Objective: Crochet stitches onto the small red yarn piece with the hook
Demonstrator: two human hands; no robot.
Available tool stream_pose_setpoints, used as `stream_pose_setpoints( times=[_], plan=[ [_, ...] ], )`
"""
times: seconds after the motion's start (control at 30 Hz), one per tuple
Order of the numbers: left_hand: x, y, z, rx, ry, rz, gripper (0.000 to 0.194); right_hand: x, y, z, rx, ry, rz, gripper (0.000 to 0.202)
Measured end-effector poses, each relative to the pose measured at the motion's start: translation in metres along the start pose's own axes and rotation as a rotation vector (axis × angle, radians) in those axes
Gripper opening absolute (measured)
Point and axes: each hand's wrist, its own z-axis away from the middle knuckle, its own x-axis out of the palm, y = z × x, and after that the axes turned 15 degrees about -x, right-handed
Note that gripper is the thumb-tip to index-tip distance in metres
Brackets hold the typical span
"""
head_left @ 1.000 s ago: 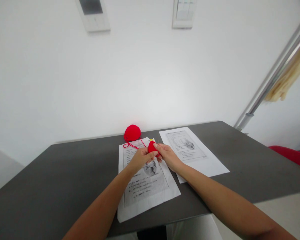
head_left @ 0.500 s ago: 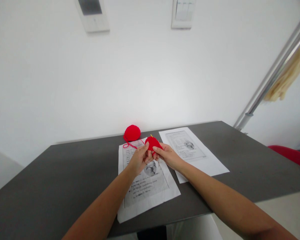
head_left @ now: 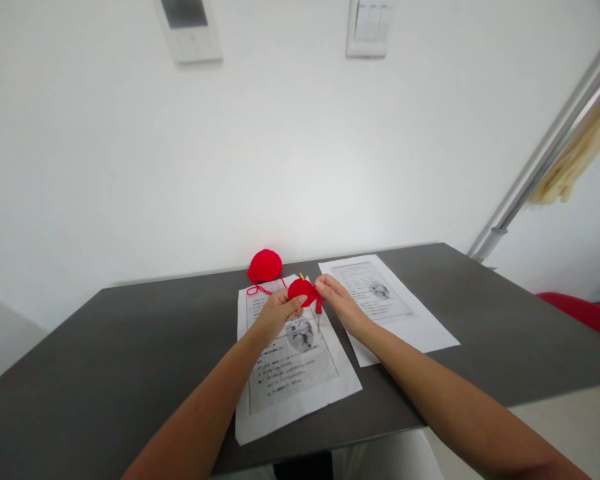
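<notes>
A small round red crochet piece (head_left: pixel 300 292) is held above the left printed sheet. My left hand (head_left: pixel 281 309) is closed on its lower left edge, thumb on top. Pinched together, the fingers of my right hand (head_left: pixel 333 293) are at the piece's right edge. A short red bit (head_left: pixel 319 305) hangs below them, with something thin and pale under it that I cannot make out. At the top edge of the piece a small yellow tip (head_left: pixel 302 276) sticks up. Behind, a red yarn ball (head_left: pixel 265 265) rests near the wall, its loose strand trailing toward the piece.
Two printed sheets lie on the dark grey table (head_left: pixel 170 347): a left sheet (head_left: pixel 280 420) under my hands and a right sheet (head_left: pixel 415 333). A white wall (head_left: pixel 280 147) rises at the table's back edge. To the right are a metal pole (head_left: pixel 545 153) and a red chair (head_left: pixel 580 312).
My right hand has shifted from the front of the crochet piece to its right edge. The piece now lies more in my left hand, and the red bit hanging at its right shows.
</notes>
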Motion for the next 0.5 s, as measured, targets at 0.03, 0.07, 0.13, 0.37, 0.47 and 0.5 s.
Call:
stream_pose_setpoints(
  times=[0.03, 0.07, 0.13, 0.37, 0.47, 0.5],
  plan=[
    [0.0004, -0.0008, -0.0001, -0.001, 0.003, -0.019, 0.05, 0.0001, -0.0012, -0.0001, -0.007, -0.009, 0.018, 0.045],
    [0.0007, -0.0013, 0.0001, -0.003, 0.007, -0.041, 0.049, 0.0005, -0.0022, -0.0001, -0.016, -0.018, 0.035, 0.045],
    [0.0012, -0.001, 0.0009, -0.008, 0.01, -0.091, 0.046, 0.0016, -0.0037, 0.0005, -0.038, -0.029, 0.063, 0.044],
    [0.0033, 0.0068, 0.0068, -0.03, -0.04, -0.205, 0.04, 0.0024, 0.0, 0.0029, -0.053, -0.025, 0.111, 0.049],
    [0.0037, 0.0076, 0.0086, -0.038, -0.075, -0.216, 0.043, 0.0001, 0.0017, 0.0003, -0.066, -0.038, 0.139, 0.048],
    [0.0038, 0.0072, 0.0089, -0.043, -0.087, -0.222, 0.045, -0.0008, 0.0015, -0.001, -0.079, -0.037, 0.152, 0.047]
  ],
)
